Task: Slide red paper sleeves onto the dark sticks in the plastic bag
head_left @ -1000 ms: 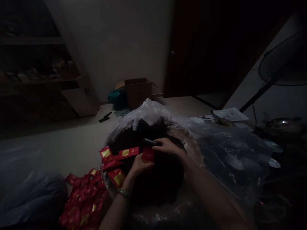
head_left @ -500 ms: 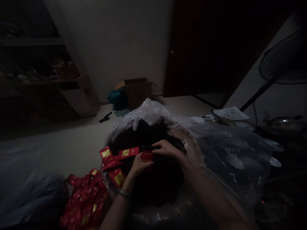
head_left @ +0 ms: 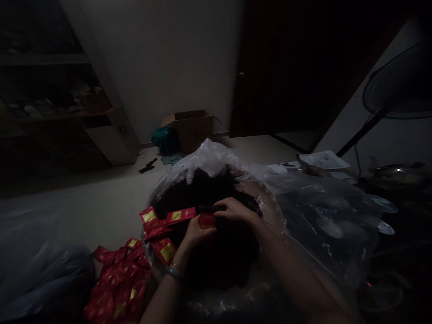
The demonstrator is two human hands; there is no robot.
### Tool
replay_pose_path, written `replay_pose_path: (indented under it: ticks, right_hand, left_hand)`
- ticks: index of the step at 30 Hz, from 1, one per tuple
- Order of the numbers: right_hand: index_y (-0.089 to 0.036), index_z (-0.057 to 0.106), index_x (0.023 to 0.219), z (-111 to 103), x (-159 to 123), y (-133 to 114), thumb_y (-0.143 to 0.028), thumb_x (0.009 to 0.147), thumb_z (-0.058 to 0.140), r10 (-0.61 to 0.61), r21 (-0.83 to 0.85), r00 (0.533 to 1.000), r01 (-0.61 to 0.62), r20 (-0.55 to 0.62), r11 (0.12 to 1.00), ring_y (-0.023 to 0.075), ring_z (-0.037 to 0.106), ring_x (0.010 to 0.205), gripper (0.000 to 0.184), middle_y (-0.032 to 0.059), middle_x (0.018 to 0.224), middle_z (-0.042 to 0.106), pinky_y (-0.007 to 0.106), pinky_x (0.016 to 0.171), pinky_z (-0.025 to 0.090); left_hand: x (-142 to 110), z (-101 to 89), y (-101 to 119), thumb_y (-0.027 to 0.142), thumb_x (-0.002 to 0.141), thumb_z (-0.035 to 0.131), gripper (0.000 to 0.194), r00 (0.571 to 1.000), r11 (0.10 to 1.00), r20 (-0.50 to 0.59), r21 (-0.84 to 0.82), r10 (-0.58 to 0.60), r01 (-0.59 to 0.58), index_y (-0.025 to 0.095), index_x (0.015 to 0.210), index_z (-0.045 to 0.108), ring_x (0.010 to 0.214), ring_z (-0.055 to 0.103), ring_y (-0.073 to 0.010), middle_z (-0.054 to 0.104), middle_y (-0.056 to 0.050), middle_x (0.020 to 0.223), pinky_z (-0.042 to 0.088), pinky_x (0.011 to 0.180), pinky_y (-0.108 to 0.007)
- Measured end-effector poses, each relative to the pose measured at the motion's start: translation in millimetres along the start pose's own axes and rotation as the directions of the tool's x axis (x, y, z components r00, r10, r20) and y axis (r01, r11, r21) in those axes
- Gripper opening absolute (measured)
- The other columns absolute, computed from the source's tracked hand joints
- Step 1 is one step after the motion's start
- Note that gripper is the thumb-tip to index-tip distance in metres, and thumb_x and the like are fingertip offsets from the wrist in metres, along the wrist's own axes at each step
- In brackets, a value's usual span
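My left hand (head_left: 195, 234) is closed on a small red packet (head_left: 206, 220), thumb across its front. Over the top edge of that packet lies a slim black handheld sealer (head_left: 211, 208), gripped from the right by my right hand (head_left: 234, 209); its jaws are too dark to make out. Both hands are above a wide, plastic-lined container (head_left: 282, 211) full of dark loose material (head_left: 216, 184), which looks like tea leaves. Left of my left hand, red packets with gold labels (head_left: 180, 215) rest on the dark material and the container's rim.
A heap of red packets (head_left: 118, 283) lies lower left, beside a bluish bundle (head_left: 64, 274). Clear plastic sheeting (head_left: 324, 211) spreads on the right, with a pale cord (head_left: 307, 249) near it. Behind are a cardboard box (head_left: 195, 130), a door (head_left: 270, 67) and a fan (head_left: 398, 85).
Almost nothing differs. Both hands keep their places on the packet and the sealer; the view has shifted only very slightly.
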State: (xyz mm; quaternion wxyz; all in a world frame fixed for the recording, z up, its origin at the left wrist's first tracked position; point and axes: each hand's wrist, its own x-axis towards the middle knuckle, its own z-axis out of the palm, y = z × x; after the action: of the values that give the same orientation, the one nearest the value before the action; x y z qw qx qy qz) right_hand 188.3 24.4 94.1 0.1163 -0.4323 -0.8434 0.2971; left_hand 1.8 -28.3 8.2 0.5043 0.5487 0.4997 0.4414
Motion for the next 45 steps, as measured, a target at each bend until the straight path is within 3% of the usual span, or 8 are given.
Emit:
replay_pose_path:
  ticks: [9,13,19,22,30,35,41,45]
  right_hand:
    - [-0.025,0.069,0.107,5.2,0.1,-1.7,-0.037,0.079,0.06,-0.005,-0.008,1.0,0.006,0.007,1.0,0.0215,0.065,0.09,0.032,0.0027,0.101,0.072,0.027,0.077,0.046]
    - [-0.022,0.066,0.114,7.6,0.5,10.7,-0.043,0.077,0.062,-0.034,0.129,0.999,0.037,-0.028,0.991,0.0228,0.064,0.096,0.042,0.0045,0.108,0.07,0.03,0.082,0.047]
    - [-0.017,0.066,0.111,19.8,-1.1,57.3,-0.044,0.074,0.065,0.211,0.07,0.97,-0.204,-0.118,0.977,0.0259,0.064,0.095,0.046,0.0105,0.108,0.069,0.033,0.082,0.047]
    - [-0.019,0.066,0.112,30.1,-2.6,68.5,-0.041,0.07,0.07,0.25,0.008,0.963,-0.25,-0.105,0.968,0.0268,0.063,0.099,0.047,0.0106,0.109,0.069,0.033,0.085,0.046]
    - [-0.018,0.07,0.098,55.6,9.3,8.3,-0.039,0.079,0.062,0.047,0.409,0.96,0.074,-0.276,0.909,0.0192,0.064,0.088,0.029,0.006,0.097,0.071,0.029,0.078,0.048]
    - [-0.016,0.071,0.071,66.9,13.1,-8.1,-0.029,0.076,0.065,0.053,0.426,0.95,0.088,-0.308,0.901,0.0159,0.062,0.071,0.015,0.0028,0.074,0.07,0.025,0.067,0.045]
    - [-0.016,0.073,0.075,61.2,9.5,-3.3,-0.024,0.079,0.059,-0.008,0.398,0.964,0.117,-0.264,0.91,0.0145,0.061,0.071,0.016,0.0022,0.075,0.071,0.024,0.068,0.043]
    - [-0.014,0.073,0.078,60.7,10.0,-2.7,-0.03,0.081,0.055,0.077,0.48,0.984,0.009,-0.158,0.877,0.0127,0.058,0.059,0.024,0.0015,0.067,0.069,0.023,0.058,0.043]
  left_hand:
    - [-0.3,-1.2,-2.5,0.034,0.049,0.084,0.049,1.0,1.0,0.015,0.008,0.012,-0.012,0.011,0.09,0.067,0.074,0.065,-0.0217,0.072,-0.007,0.082,0.051,0.069,-0.031]
    - [-0.7,-0.5,2.9,0.037,0.051,0.083,0.049,0.999,1.0,-0.029,-0.009,-0.028,0.028,0.012,0.09,0.067,0.074,0.066,-0.0221,0.072,-0.007,0.082,0.051,0.07,-0.031]
    - [2.6,0.6,4.5,0.062,0.066,0.063,0.053,0.978,0.981,-0.169,-0.171,-0.121,0.092,0.012,0.081,0.067,0.068,0.064,-0.0203,0.071,-0.007,0.075,0.049,0.064,-0.03]
    - [2.9,0.4,5.4,0.06,0.068,0.063,0.048,0.971,0.992,-0.234,-0.124,-0.045,0.016,0.013,0.078,0.066,0.069,0.063,-0.0198,0.07,-0.006,0.074,0.049,0.065,-0.029]
    - [0.7,-1.8,9.2,0.041,0.064,0.071,0.03,0.949,0.986,-0.305,-0.112,0.084,-0.123,0.016,0.081,0.065,0.078,0.064,-0.019,0.069,-0.004,0.081,0.049,0.074,-0.03]
    - [0.1,-4.7,9.2,0.047,0.069,0.064,0.03,0.946,0.992,-0.311,-0.055,0.089,-0.111,0.016,0.068,0.064,0.065,0.057,-0.0158,0.063,-0.001,0.065,0.044,0.062,-0.025]
    - [-0.1,-5.4,6.4,0.051,0.074,0.058,0.038,0.943,0.991,-0.306,0.017,0.134,-0.135,0.016,0.058,0.058,0.054,0.046,-0.0115,0.052,0.003,0.054,0.037,0.054,-0.023]
    - [-0.7,-5.9,5.8,0.055,0.076,0.054,0.045,0.924,0.988,-0.353,0.081,0.149,-0.129,0.018,0.051,0.049,0.05,0.04,-0.0105,0.045,0.004,0.049,0.032,0.05,-0.023]
